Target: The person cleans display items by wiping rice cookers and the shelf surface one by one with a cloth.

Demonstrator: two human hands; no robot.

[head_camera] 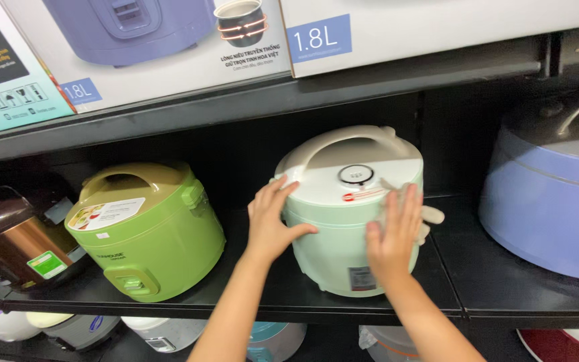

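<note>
Head view looks down onto a dark shelf (450, 268) where a pale mint rice cooker (343, 221) stands upright near the front edge, its base just behind the lip. Both hands lie spread against its sides: the left hand (269, 221) is flat on the left flank with the thumb hooked forward under the lid rim, and the right hand (391, 231) is pressed with open fingers on the front right, partly over a cream side piece. Neither hand pinches anything.

To the left, a green rice cooker (149, 231) tilts forward, near the mint one but apart from it, with a strip of bare shelf between them where the left forearm passes. Further left sits a brown and copper cooker (8, 234). To the right, a lavender cooker (551, 201) is well apart, with open shelf surface between. Overhead, the upper shelf board (236, 104) carrying boxes (149, 47) hangs close above the mint cooker's handle, leaving little headroom.

The mint cooker has a white lid top, a cream arched carry handle folded toward the back, a round steam vent ringed in dark, a small red sticker on the lid, and a grey label low on its front.
</note>
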